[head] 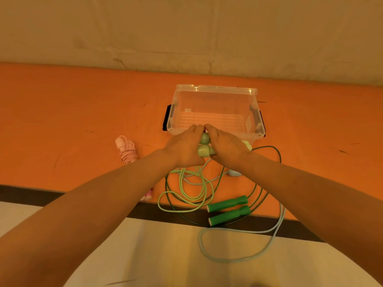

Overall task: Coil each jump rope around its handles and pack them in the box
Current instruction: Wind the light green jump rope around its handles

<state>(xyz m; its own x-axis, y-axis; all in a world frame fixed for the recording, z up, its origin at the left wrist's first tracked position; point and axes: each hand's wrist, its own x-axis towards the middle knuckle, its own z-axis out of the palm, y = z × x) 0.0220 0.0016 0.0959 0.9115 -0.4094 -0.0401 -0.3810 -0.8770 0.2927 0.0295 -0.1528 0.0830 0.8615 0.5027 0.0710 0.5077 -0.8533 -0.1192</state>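
Pale green handles (205, 151): two, held side by side just in front of the near wall of the clear box (215, 94). Their butt ends face the camera; the long axes run away toward the box, apparently tilted to the right. Most of each handle is covered by the hands, so the far ends cannot be made out.

Left hand (183, 145): fingers curled over the left side of the handles, fingertips meeting those of the other hand above them. Right hand (227, 145): curled round the handles from the right, gripping them. A further pale end shows just past the right wrist; its identity is uncertain.

Light green rope (186, 195): hangs from below the hands in loose loops on the orange worktop (72, 121), uncoiled.

Dark green handles (228, 208): lie parallel at the near edge of the worktop, long axes running left to right and slightly away. Their thin dark cord (277, 154) loops up toward the box.

Pale blue rope (238, 259): trails off the near edge; one handle (234, 173) is partly hidden by the right forearm.

Pink rope (126, 151): already coiled, lying left of the box. A second pink piece (148, 194) is mostly hidden by the left forearm.

Box: open, black latches (165, 119) on both sides, standing toward the far side of the worktop.
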